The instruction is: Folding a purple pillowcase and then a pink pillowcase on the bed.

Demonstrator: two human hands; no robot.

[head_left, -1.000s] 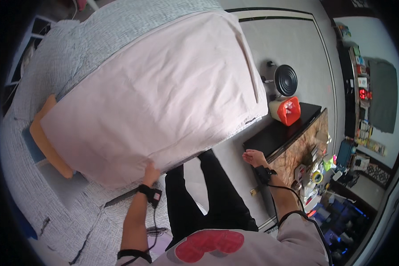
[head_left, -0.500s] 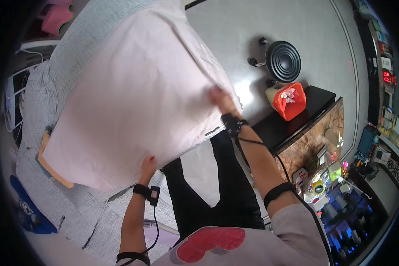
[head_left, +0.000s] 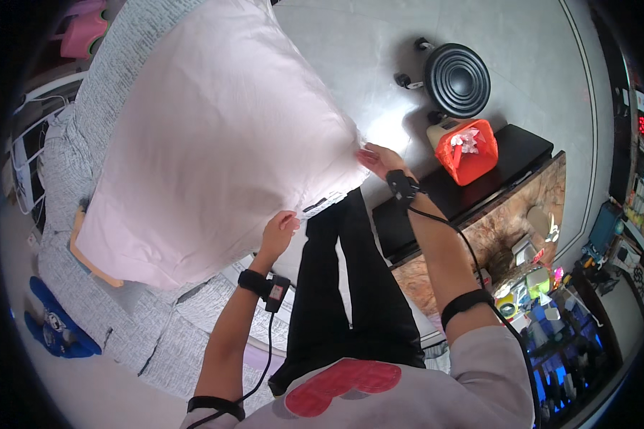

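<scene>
A big pale pink pillow hangs in front of me, filling the upper left of the view. My left hand grips its lower edge near the middle. My right hand pinches the pillow's right corner, at the end of an outstretched arm. Both wrists wear black bands with cables. My legs in black trousers show below the pillow.
A grey sofa lies behind and below the pillow, with a blue cushion at its left end. To the right stand a black round fan, an orange-red bin and a dark low table with clutter beside it.
My right hand rose from the dark table to the pillow and now holds its right corner. The pillow has swung up and left, uncovering the floor and the fan.
</scene>
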